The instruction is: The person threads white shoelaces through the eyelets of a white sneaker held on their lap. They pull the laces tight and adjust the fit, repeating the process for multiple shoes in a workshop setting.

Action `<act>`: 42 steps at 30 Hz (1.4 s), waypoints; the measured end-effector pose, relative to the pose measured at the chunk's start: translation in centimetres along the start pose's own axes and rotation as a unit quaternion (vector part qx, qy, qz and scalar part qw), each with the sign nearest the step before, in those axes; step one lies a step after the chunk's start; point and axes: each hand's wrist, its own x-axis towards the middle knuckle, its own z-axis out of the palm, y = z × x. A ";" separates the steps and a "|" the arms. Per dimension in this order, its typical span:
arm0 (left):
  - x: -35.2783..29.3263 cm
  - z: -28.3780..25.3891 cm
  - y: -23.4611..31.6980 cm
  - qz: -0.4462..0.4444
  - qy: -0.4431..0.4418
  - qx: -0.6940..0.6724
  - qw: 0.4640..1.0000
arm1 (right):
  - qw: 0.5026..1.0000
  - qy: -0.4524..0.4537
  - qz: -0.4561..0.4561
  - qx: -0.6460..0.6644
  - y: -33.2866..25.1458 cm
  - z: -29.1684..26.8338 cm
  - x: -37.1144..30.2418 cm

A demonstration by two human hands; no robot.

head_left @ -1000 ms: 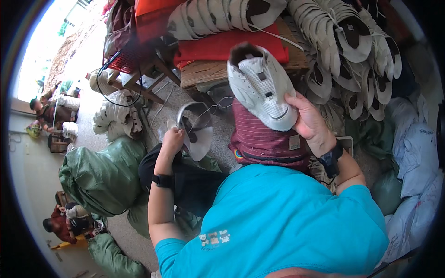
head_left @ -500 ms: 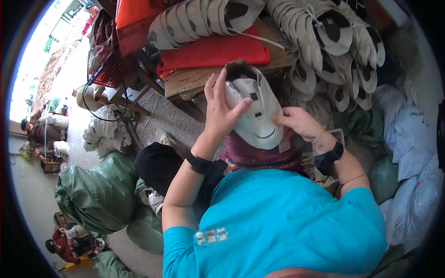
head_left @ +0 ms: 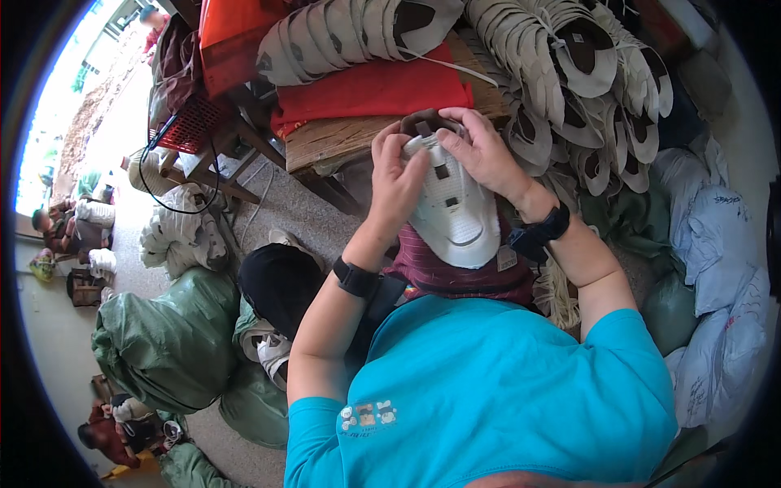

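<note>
Past your left hand [head_left: 396,179] and your right hand [head_left: 488,163] is the brown wooden bench [head_left: 325,145]. A big, puffy green plastic sack [head_left: 167,337] sits well to the left of your left hand. Past your right hand, off to its right, hangs a big bunch of off-white shoe tops [head_left: 521,57], tied up with a thin white strip. A curved row of pale shoe tops [head_left: 309,49] lies on the bench, past your hands, with a folded bright red cloth [head_left: 358,98] under it. Below your hands, near your lap, is a maroon cloth bundle with thin stripes [head_left: 407,260].

You hold a white mesh shoe top [head_left: 464,224] over that bundle, with its toe pointing at you. Both hands are curled around its open heel end, one on each side. You have a black wristband [head_left: 355,281] behind your left hand. Smallest are the dark squares [head_left: 442,172] down the shoe top's middle, close to your thumbs.
</note>
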 end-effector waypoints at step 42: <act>-3.5 1.8 -3.2 -0.128 -0.060 0.008 0.990 | 0.771 0.137 0.622 0.029 31.4 -14.2 -34.5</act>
